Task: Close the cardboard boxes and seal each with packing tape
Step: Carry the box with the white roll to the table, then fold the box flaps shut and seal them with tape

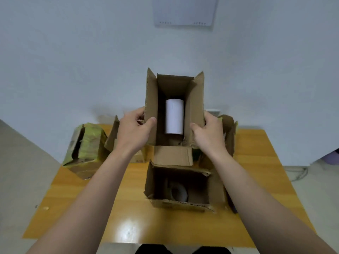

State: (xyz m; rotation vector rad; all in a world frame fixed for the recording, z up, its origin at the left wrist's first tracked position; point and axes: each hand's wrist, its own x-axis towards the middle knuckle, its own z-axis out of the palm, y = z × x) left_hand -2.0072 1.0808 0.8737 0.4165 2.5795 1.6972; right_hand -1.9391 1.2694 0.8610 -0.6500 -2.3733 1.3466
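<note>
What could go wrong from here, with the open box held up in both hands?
1. The held box is tipped toward the camera with its flaps open, and the left hand and right hand grip only its side flaps; the white roll inside may slide out.
2. It hangs right by the second open box on the table; lowered straight down, it may crush that box's flaps.

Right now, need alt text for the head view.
The left hand and right hand grip opposite side flaps of an open cardboard box holding a white cylinder. A second open box sits nearer the camera on the wooden table, a tape-covered box at far left.
</note>
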